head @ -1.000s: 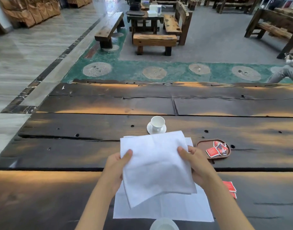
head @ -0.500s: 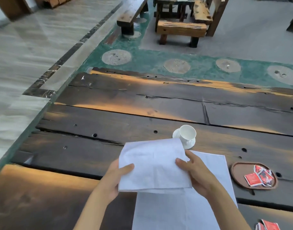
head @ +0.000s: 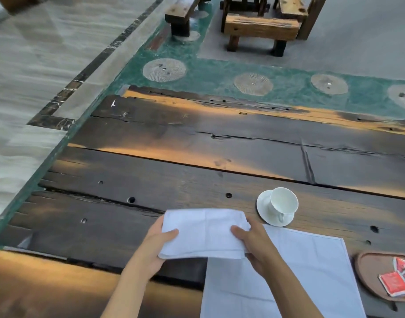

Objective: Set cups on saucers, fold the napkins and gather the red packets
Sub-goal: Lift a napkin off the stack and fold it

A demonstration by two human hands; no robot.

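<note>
Head view: you are in the napkin-folding step. Your left hand [head: 154, 246] and right hand [head: 257, 244] hold a folded napkin [head: 205, 232] between them, one at each short end, just above the near part of the dark wooden bench [head: 151, 180]. On each hand the thumb lies on top of the cloth and the fingers are tucked under it, so both grips are clamped on the napkin. It looks folded to a neat rectangle with a crease showing down its middle.

Its right end overlaps the far left corner of a second napkin [head: 300, 271], which lies flat and unfolded on the bench, near and to the right. Just beyond that one, a white cup [head: 283, 203] already sits on its saucer [head: 264, 211], tilted as the wide lens shows it. At the right edge, a brown tray [head: 366, 276] holds several red packets [head: 394, 283].

As I judge it, your next move is either one more fold or setting this napkin down on bare bench to the left, clear of the flat one. Keep the edges pinched square as you lower it, then free both hands for the unfolded napkin.
</note>
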